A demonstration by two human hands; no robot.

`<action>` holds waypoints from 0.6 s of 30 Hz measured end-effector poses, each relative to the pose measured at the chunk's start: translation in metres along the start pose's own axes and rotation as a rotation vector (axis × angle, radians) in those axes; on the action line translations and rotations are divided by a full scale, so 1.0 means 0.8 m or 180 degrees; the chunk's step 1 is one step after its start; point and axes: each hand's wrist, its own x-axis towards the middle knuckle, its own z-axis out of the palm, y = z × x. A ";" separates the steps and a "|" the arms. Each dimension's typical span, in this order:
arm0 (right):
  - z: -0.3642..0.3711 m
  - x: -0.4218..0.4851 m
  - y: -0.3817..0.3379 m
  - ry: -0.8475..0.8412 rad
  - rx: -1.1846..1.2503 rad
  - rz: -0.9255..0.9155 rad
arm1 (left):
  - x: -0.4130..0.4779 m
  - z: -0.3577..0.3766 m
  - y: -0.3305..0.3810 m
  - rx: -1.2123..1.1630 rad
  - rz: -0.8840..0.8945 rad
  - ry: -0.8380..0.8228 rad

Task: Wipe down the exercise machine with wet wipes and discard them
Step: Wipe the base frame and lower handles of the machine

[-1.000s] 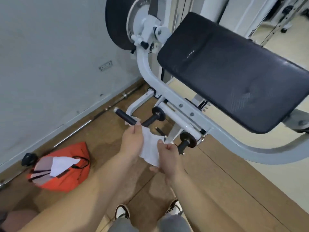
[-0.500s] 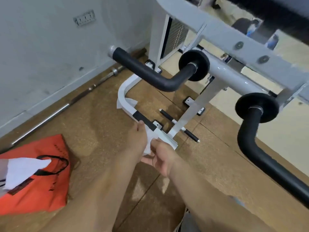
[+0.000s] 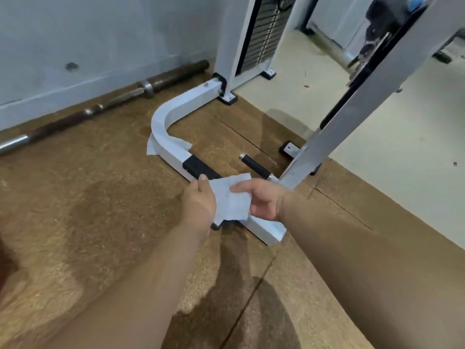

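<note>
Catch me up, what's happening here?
A person holds a white wet wipe stretched between the left hand and right hand, just over the machine's white base bar on the floor. Whether it touches the bar is unclear. Another white sheet lies at the bar's bend; a barbell rests along the wall.

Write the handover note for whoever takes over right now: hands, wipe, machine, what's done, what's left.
Left hand pinches the left edge of the wipe; right hand pinches its right edge.
The wipe is held spread just above the machine's white base bar, by its black patch.
A white sheet lies at the bar's bend.
Done: wipe out and spread; what is already wiped cannot be told.
Left: wipe the base bar, then discard the wipe. No bin in view.
</note>
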 end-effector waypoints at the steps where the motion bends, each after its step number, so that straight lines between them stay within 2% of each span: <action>1: -0.007 0.008 -0.002 -0.0016 -0.0039 -0.0071 | 0.006 0.007 -0.014 -0.0057 0.0006 0.0081; 3: -0.022 0.017 0.002 -0.0097 -0.0055 -0.0086 | 0.017 0.020 -0.038 -0.0044 0.0011 0.0300; 6: -0.046 0.026 0.018 -0.0375 -0.0038 -0.0012 | 0.028 0.034 -0.051 0.0386 0.0180 0.0329; 9: -0.076 0.040 0.035 -0.0591 0.0368 -0.0129 | 0.034 0.047 -0.049 0.0356 0.0502 0.0378; 15: -0.166 0.055 0.081 -0.0894 0.1277 -0.0523 | 0.037 0.093 -0.057 0.0647 0.0397 0.0223; 18: -0.219 0.055 0.092 -0.0793 0.1421 -0.0594 | 0.032 0.127 -0.078 0.0639 0.0308 0.0235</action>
